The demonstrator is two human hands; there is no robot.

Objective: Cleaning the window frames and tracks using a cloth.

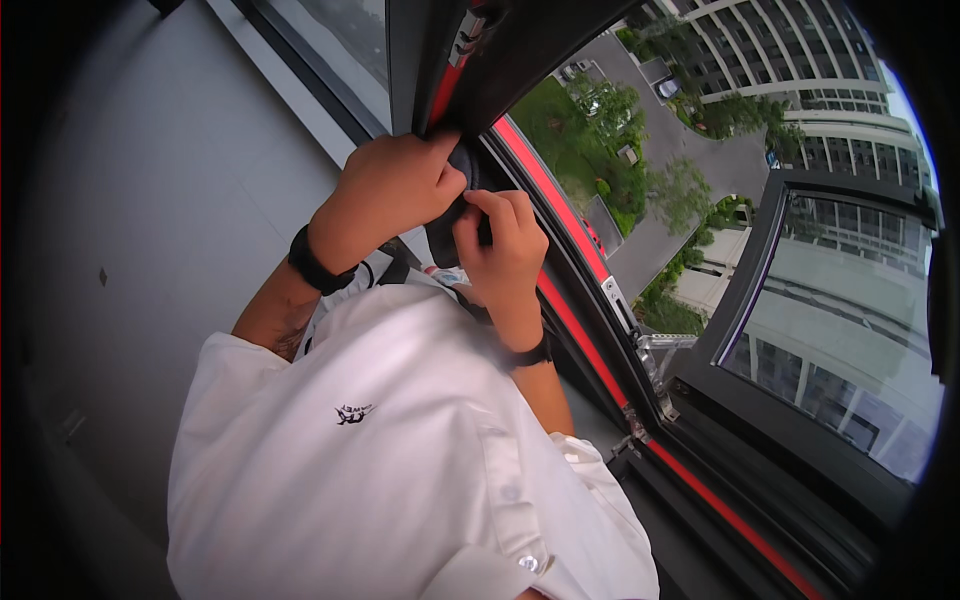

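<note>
My left hand (401,180), with a black band on its wrist, is at the lower corner of a dark window sash, its index finger extended toward the frame. Just right of it, my right hand (504,236) has its fingers curled, the thumb and index fingertips close together. A dark object with a curved, ribbed edge (466,161) shows between the hands; its kind is unclear. The fingers hide the contact, so whether either hand grips something cannot be told. A metal lock fitting (466,37) sits on the sash edge above a red strip.
Along the right runs a dark window frame with a red strip (555,199) and metal hinge hardware (660,367). An outward-swung glazed sash (742,300) stands over a drop to a road, trees and buildings. Pale floor (187,187) spreads at left, beside a low sill (277,82).
</note>
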